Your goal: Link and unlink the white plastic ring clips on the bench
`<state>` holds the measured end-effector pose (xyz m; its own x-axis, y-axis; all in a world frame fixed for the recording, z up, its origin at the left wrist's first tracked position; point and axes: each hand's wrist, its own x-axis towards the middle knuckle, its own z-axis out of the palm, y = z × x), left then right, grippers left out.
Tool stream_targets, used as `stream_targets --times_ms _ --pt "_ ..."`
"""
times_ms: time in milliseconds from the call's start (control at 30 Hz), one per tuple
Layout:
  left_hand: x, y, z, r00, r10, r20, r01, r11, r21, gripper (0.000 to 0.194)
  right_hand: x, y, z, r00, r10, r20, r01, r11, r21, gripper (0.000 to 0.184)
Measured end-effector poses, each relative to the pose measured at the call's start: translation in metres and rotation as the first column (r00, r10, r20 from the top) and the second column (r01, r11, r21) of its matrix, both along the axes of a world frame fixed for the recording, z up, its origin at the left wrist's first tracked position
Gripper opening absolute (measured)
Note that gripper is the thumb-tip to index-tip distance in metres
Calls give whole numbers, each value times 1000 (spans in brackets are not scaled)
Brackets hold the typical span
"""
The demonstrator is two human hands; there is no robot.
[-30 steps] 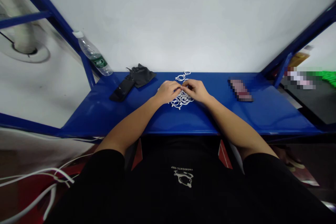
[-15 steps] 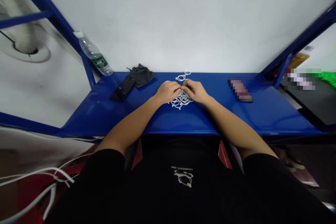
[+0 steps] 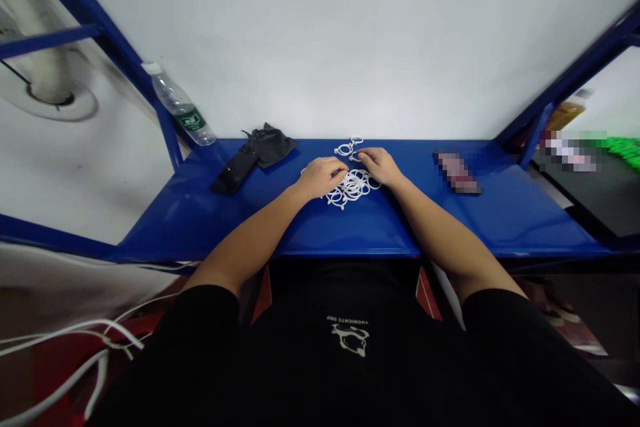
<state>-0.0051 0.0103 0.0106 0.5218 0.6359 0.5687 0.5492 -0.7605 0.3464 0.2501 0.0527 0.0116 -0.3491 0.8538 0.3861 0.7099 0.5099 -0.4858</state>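
Observation:
A heap of white plastic rings with small knobs, like curtain rings [image 3: 353, 188], lies on the blue table [image 3: 345, 233]. At the heap's left side is my left hand [image 3: 323, 177], its fingers curled with thumb and fingertips close together; whether anything is between them I cannot make out. My right hand [image 3: 383, 165] pinches one white ring [image 3: 353, 157] just beyond the heap, mostly hidden by the fingers. Farther back, near the wall, a few linked-looking white rings [image 3: 344, 149] lie apart from the heap.
On the left stand a clear water bottle [image 3: 183, 109] with a green label, a black phone-like object [image 3: 234, 171] and a crumpled black bag [image 3: 270, 145]. A blurred-out phone-shaped object [image 3: 457, 172] lies to the right. The white wall [image 3: 330, 47] closes off the back.
My hands have come apart. The right one has moved away from the heap toward the rings at the back, with a ring in its fingers; the left has hardly moved.

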Motion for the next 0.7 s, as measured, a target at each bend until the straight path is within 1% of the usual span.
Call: stream_targets --times_ms 100,200,267,333,467,600,700 --pt "0 0 0 1000 1 -7 -1 1000 -11 19 -1 4 -4 993 17 114 -8 997 -78 42" --pt "0 0 1 1000 -2 -18 2 1000 -23 20 -3 2 -6 983 -21 183 35 997 -75 32" --pt "0 0 1 1000 -4 -20 3 1000 -30 21 -4 0 -5 982 -53 181 65 996 -63 29" --pt "0 0 0 1000 -7 -22 6 999 -34 21 -4 -2 -3 981 -82 173 98 992 -81 28" --pt "0 1 0 999 -20 -28 19 999 -40 20 -6 -7 2 977 -135 166 161 975 -152 35" --pt "0 1 0 999 -22 -39 20 998 -54 18 -7 -8 6 974 -125 187 162 967 -197 34" --pt "-1 1 -1 998 -24 -50 21 998 -63 17 -7 -9 7 971 -103 215 147 969 -200 24"
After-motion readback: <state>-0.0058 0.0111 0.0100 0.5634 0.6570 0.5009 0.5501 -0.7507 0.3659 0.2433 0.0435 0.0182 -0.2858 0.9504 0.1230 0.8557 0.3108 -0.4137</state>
